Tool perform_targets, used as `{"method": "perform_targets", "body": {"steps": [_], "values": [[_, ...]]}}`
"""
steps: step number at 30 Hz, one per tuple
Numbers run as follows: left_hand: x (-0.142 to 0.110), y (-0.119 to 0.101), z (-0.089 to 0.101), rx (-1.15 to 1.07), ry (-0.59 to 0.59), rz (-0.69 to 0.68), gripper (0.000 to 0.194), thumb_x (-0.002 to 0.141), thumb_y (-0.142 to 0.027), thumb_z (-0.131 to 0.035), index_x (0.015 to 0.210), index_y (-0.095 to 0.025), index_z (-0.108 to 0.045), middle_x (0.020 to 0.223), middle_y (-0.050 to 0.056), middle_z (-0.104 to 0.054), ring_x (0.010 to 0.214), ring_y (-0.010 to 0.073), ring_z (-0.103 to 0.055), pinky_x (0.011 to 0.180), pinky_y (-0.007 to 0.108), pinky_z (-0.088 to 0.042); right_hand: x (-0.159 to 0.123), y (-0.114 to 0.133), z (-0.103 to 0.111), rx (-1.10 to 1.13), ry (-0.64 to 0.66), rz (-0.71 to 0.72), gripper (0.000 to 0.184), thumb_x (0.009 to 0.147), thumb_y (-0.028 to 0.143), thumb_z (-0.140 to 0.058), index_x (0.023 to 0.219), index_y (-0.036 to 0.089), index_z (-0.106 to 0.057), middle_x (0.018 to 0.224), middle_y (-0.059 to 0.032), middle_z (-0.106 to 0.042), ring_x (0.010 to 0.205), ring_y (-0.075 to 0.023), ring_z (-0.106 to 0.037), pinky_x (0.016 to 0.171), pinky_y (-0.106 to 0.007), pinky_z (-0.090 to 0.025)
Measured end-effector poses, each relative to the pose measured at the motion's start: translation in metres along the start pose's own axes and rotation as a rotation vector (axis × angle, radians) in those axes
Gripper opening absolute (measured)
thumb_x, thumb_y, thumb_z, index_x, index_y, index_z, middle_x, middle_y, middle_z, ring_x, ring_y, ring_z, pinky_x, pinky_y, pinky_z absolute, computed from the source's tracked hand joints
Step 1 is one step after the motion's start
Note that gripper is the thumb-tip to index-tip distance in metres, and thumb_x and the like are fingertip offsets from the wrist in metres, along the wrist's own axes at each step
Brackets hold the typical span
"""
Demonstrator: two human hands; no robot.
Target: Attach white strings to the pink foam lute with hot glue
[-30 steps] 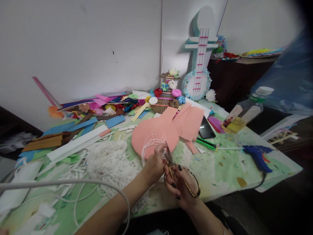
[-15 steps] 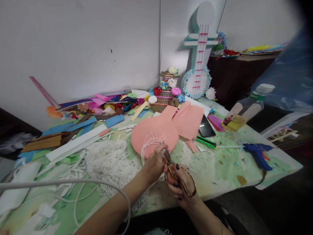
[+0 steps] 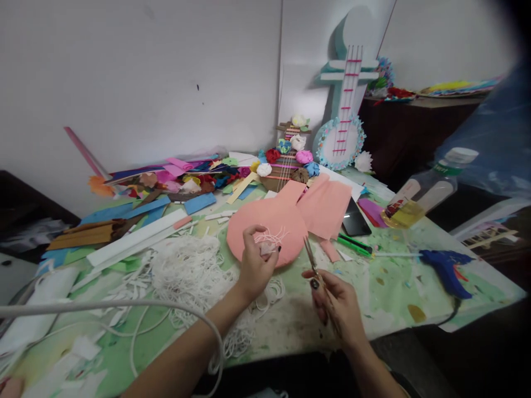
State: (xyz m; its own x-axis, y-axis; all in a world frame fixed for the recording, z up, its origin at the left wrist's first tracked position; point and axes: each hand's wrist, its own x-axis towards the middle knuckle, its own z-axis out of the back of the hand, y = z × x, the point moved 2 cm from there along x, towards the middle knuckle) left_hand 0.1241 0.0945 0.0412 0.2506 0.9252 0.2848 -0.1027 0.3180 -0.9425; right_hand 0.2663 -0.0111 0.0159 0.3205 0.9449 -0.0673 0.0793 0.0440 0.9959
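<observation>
Head view: left hand (image 3: 258,268) grip pinched together on white strings (image 3: 271,236), over pink guitar-shaped piece (image 3: 244,221). Right hand (image 3: 346,304) grip clamped on scissors (image 3: 311,255), tips near piece's edge. String heap (image 3: 182,271) on worktop (image 3: 373,298), beside left forearm (image 3: 199,337). Risks, judged: loose pinch scatters strands; blades drifting left nick pink surface; forearm dragging through heap causes tangles.

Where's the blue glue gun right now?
In the head view, the blue glue gun lies at the right end of the table, to the right of the green cutter.
</observation>
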Motion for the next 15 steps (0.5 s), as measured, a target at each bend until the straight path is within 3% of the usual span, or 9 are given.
{"method": "perform_targets", "body": {"steps": [3,6,8,10,13,15], "values": [[0.011,-0.007,0.008,-0.2,-0.009,0.144,0.042,0.078,-0.02,-0.061,0.106,-0.026,-0.03,0.054,-0.013,-0.029,0.039,0.0045,-0.027,0.041,0.014,-0.023,0.006,-0.004,0.033,-0.661,-0.144,0.125,0.044,0.074,0.051,-0.063,0.095,0.013,-0.07,0.056,-0.0016,-0.056,0.05,-0.0159,-0.052,0.05,-0.027,-0.04],[0.022,-0.015,0.017,-0.36,-0.014,0.211,0.044,0.075,-0.022,-0.065,0.103,-0.028,-0.031,0.054,-0.015,-0.027,0.037,0.0021,-0.017,0.037,0.011,-0.017,0.009,-0.015,0.057,-1.005,-0.177,0.11,0.051,0.077,0.047,-0.053,0.11,0.011,-0.067,0.073,-0.0092,-0.069,0.063,-0.0245,-0.064,0.061,-0.035,-0.048],[0.029,-0.02,0.022,-0.424,-0.024,0.2,0.045,0.073,-0.021,-0.066,0.1,-0.028,-0.031,0.053,-0.015,-0.028,0.038,0.0013,-0.014,0.036,0.01,-0.016,0.01,-0.018,0.066,-1.101,-0.196,0.147,0.053,0.079,0.044,-0.046,0.115,0.01,-0.064,0.082,-0.0133,-0.072,0.071,-0.0276,-0.067,0.066,-0.038,-0.051],[0.037,-0.026,0.028,-0.461,-0.032,0.166,0.046,0.071,-0.018,-0.067,0.099,-0.027,-0.032,0.053,-0.015,-0.028,0.037,0.001,-0.015,0.035,0.01,-0.016,0.009,-0.013,0.067,-1.144,-0.196,0.248,0.048,0.081,0.041,-0.044,0.107,0.009,-0.067,0.09,-0.0176,-0.072,0.081,-0.0314,-0.068,0.073,-0.044,-0.052],[0.052,-0.038,0.036,-0.482,-0.033,0.1,0.045,0.07,-0.013,-0.066,0.099,-0.027,-0.034,0.053,-0.014,-0.029,0.037,0.0012,-0.018,0.034,0.01,-0.017,0.0,0.014,0.056,-1.052,-0.096,0.398,0.036,0.084,0.037,-0.048,0.097,0.013,-0.07,0.099,-0.0182,-0.072,0.093,-0.0333,-0.067,0.081,-0.047,-0.052],[0.065,-0.052,0.041,-0.473,-0.044,0.05,0.044,0.069,-0.01,-0.065,0.098,-0.026,-0.036,0.054,-0.014,-0.029,0.037,0.0011,-0.02,0.034,0.01,-0.017,-0.013,0.042,0.043,-0.872,0.006,0.469,0.029,0.089,0.034,-0.051,0.107,0.02,-0.068,0.105,-0.0125,-0.071,0.096,-0.0284,-0.066,0.084,-0.043,-0.052]]}}
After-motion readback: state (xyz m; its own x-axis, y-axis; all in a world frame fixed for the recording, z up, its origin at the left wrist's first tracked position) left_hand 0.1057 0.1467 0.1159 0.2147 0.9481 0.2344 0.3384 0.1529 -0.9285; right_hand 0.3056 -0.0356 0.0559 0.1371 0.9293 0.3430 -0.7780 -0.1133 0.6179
